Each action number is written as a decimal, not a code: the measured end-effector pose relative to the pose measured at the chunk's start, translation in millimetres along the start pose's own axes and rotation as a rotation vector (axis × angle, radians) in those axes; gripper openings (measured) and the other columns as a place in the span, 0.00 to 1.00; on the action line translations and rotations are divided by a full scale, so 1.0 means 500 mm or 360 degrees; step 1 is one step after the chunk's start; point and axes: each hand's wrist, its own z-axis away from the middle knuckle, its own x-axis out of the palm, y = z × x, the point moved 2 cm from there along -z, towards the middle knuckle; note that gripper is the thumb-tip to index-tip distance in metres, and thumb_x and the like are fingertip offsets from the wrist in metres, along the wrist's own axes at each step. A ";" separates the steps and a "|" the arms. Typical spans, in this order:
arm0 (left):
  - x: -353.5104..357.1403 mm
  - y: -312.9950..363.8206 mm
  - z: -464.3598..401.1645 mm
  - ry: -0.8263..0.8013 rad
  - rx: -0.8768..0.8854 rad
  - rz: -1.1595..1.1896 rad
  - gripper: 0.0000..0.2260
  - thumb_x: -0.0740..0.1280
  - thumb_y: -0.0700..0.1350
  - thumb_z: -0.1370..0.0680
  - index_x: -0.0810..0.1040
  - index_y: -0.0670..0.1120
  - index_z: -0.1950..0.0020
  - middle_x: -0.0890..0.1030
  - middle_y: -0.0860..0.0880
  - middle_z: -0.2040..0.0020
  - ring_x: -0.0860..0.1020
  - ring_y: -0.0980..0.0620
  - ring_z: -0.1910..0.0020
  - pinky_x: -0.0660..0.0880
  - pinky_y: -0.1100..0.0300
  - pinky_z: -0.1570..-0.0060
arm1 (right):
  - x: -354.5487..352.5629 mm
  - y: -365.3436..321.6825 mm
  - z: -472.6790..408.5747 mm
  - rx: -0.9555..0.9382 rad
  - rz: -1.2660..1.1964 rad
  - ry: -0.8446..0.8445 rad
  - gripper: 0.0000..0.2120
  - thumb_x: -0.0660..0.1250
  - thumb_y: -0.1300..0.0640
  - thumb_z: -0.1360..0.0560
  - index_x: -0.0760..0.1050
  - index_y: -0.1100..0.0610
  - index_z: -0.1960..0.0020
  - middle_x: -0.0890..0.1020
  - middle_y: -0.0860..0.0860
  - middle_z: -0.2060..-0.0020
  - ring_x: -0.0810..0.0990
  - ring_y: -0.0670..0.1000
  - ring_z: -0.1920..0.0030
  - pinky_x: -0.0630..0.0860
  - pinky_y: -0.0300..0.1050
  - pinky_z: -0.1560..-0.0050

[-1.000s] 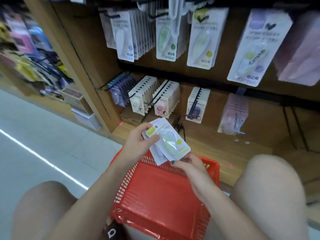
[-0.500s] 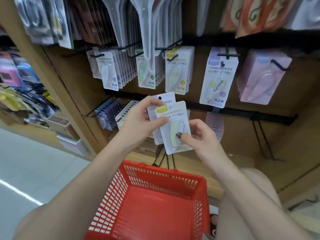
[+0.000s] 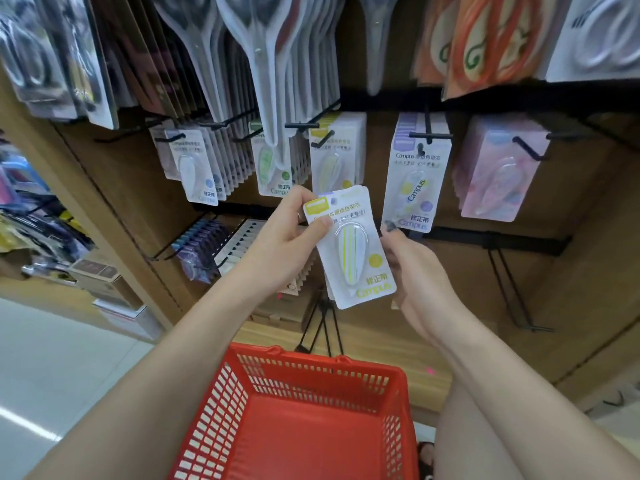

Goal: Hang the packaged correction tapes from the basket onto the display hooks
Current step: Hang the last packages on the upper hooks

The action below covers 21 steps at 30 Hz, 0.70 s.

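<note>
My left hand (image 3: 287, 237) grips a small stack of packaged correction tapes (image 3: 349, 247) by the upper left corner, thumb across the front pack, which is white with a yellow label and a yellow-striped tape. My right hand (image 3: 412, 271) touches the stack's right edge with loosely curled fingers. The stack is raised in front of the display hooks, just below the hook holding yellow packs (image 3: 336, 154). The red basket (image 3: 242, 407) sits below between my knees; the part of its floor in view is bare.
Hooks in the same row carry white-blue packs (image 3: 194, 168), green packs (image 3: 273, 168), purple packs (image 3: 415, 174) and pink packs (image 3: 491, 174). Packaged scissors (image 3: 263, 64) hang above. A lower row of hooks (image 3: 221, 251) holds more packs. Bare black hooks (image 3: 512, 292) stand at right.
Both hands have lifted the stack from just above the basket up to the display row. The view has tilted upward and closer to the hooks.
</note>
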 end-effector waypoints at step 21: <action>-0.034 0.031 -0.081 0.0743 0.0121 0.0076 0.05 0.67 0.44 0.17 0.75 0.43 0.44 0.82 0.57 0.65 0.82 0.58 0.61 0.79 0.62 0.59 | -0.057 -0.033 0.028 -0.0735 0.0278 0.0460 0.15 0.75 0.65 0.23 0.70 0.52 0.58 0.78 0.65 0.57 0.81 0.65 0.52 0.78 0.52 0.54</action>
